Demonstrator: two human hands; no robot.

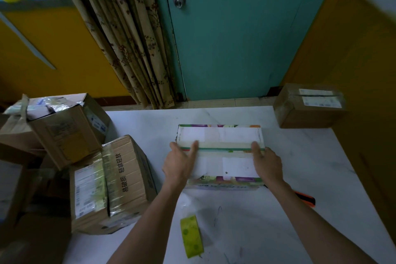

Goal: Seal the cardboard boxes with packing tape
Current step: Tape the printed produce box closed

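Squarely under both hands sits a white cardboard box with colourful printed edges (220, 135), resting on the white marbled tabletop (300, 156). The left hand (181, 163) lies flat on the box's left end and the right hand (267, 164) flat on its right end. On each, the fingers are straight and loosely spread, pressing down on the top flaps, and the fingertips reach the green seam line that runs from one hand to the other. Neither hand pinches anything.

Nearer the person than the left hand, beside the left forearm, a roll of yellow-green packing tape (191, 236) sits on the tabletop, apart from the box. On the outer side of the right forearm an orange and black tool (306, 199) pokes out, partly hidden by the arm.

Well to the left of the left hand stands a brown cardboard box printed with black characters (126, 180), banded in clear tape, with an open brown carton (62, 133) behind it. Far beyond the right hand, by the tabletop's far corner, sits a taped brown cardboard parcel with a white label (308, 107).
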